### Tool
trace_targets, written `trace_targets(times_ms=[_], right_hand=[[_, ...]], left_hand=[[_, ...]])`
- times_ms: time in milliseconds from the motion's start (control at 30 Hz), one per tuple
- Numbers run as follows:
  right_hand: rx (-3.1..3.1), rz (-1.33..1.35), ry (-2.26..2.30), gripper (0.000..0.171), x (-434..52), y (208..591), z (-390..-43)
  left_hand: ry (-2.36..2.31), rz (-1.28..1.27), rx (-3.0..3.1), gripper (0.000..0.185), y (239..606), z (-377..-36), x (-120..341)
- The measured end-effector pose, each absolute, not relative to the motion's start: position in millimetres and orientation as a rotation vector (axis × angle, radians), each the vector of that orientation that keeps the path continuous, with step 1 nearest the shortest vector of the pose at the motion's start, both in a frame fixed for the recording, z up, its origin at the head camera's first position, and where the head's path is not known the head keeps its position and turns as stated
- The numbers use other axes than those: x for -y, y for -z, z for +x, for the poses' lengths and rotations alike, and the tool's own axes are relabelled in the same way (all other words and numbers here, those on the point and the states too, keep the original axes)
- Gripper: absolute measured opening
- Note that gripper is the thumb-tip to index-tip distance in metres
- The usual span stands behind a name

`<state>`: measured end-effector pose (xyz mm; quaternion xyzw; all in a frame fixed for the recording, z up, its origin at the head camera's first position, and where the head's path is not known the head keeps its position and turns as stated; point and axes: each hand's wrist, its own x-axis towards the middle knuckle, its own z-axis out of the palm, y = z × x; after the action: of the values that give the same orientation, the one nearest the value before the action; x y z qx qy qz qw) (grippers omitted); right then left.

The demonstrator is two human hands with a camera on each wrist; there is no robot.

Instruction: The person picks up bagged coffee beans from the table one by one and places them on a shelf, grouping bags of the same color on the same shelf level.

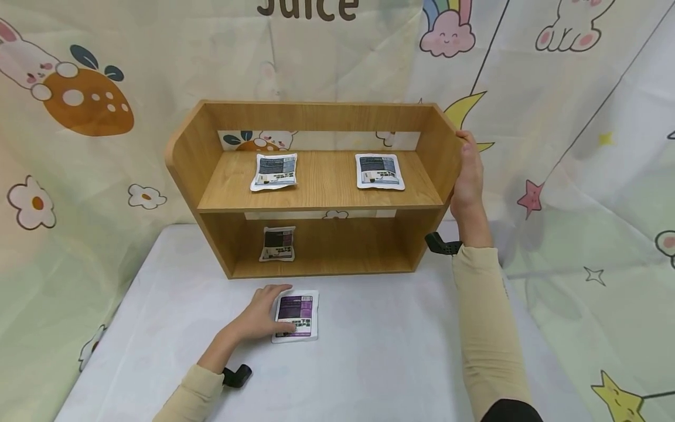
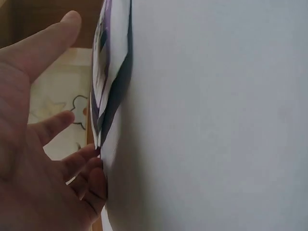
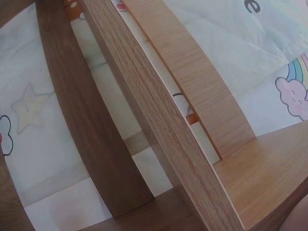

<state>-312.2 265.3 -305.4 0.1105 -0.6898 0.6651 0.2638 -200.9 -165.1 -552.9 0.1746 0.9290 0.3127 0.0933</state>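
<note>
A flat white packet with a purple label (image 1: pixel 296 316) lies on the white table in front of a two-tier wooden shelf (image 1: pixel 321 200). My left hand (image 1: pixel 258 316) is at its left side, thumb over the label and fingers by the far left corner. In the left wrist view the thumb stands raised off the packet (image 2: pixel 113 62), the other fingers loosely bent by its edge. My right hand (image 1: pixel 468 179) grips the shelf's right side panel; its fingers are partly hidden behind the panel.
Two packets with blue labels, one left (image 1: pixel 274 172) and one right (image 1: pixel 379 171), lie on the upper tier. A dark-labelled packet (image 1: pixel 278 244) leans on the lower tier at left. A cartoon-printed cloth (image 1: pixel 337 70) hangs behind.
</note>
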Motion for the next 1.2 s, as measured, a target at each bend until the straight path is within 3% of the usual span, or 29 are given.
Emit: trace_targets(times_ms=[633,1033,1200], right_hand=[[1.889,0.269,-1.788,0.041,-263.0,309.2,-306.6],[1.878,0.269,-1.806,0.039,-265.7,306.2,-307.9],[1.857,0.287,-1.821,0.039,-264.0,306.2,-309.2]], left_hand=[[-1.166,0.391,-2.677,0.113,556.1,-195.5,151.9],[-1.302,0.595,-2.494,0.077,550.2,-206.8,149.5],[-1.363,0.618,-2.405,0.074,547.3,-208.2,144.3]])
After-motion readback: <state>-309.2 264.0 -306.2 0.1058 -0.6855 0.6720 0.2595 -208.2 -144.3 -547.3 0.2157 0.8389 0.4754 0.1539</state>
